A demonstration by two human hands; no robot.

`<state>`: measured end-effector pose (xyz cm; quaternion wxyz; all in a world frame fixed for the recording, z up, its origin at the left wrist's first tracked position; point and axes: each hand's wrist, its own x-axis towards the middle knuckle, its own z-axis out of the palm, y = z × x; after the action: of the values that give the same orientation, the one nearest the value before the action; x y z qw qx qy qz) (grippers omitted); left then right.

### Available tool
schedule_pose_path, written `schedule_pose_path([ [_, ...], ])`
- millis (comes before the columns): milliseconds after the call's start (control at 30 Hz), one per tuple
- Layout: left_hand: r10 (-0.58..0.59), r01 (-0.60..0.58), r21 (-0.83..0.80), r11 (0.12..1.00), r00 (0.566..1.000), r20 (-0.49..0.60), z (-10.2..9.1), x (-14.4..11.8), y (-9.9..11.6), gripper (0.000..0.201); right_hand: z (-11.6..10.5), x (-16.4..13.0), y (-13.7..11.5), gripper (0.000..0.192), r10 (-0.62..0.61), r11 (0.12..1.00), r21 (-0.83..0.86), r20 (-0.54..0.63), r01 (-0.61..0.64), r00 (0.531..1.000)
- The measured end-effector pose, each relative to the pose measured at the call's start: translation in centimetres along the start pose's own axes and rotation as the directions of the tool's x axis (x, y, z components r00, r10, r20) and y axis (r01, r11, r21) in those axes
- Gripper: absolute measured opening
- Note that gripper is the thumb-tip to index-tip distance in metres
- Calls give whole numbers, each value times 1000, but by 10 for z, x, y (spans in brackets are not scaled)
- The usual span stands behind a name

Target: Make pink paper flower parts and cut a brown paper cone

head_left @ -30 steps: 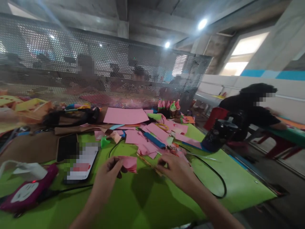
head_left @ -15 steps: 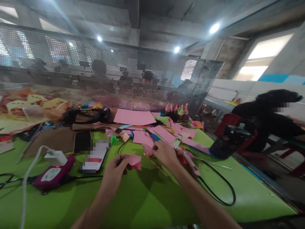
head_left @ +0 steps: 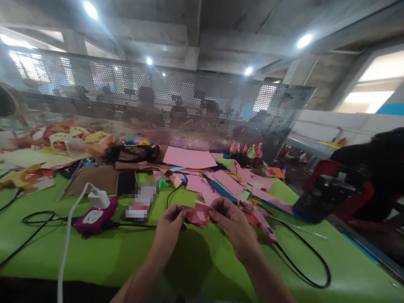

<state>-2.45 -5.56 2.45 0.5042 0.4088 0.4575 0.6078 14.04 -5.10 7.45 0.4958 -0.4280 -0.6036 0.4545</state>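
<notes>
At centre left we see a magenta power strip with a white plug on the green worktop. A black cable loops at lower right; a large pink paper sheet lies mid-frame, below a perforated metal screen.

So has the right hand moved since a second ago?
Yes. The right hand was out by the pink scraps, away from the left hand; now it is beside it, on the same pink paper piece.
</notes>
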Motion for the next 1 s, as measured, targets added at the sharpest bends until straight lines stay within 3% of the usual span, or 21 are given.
schedule_pose_path([
  [167,4,-4,-25,1000,1000,-17,6,-7,1,18,7,-11,15,27,94,985,145,-26,-90,995],
  [400,-6,6,-18,1000,1000,5,10,-10,-4,21,10,-12,37,37,129,986,122,-108,-115,986],
  [1000,-6,6,-2,1000,1000,-1,8,-15,0,21,12,-12,38,33,34,999,27,-198,-29,980],
])
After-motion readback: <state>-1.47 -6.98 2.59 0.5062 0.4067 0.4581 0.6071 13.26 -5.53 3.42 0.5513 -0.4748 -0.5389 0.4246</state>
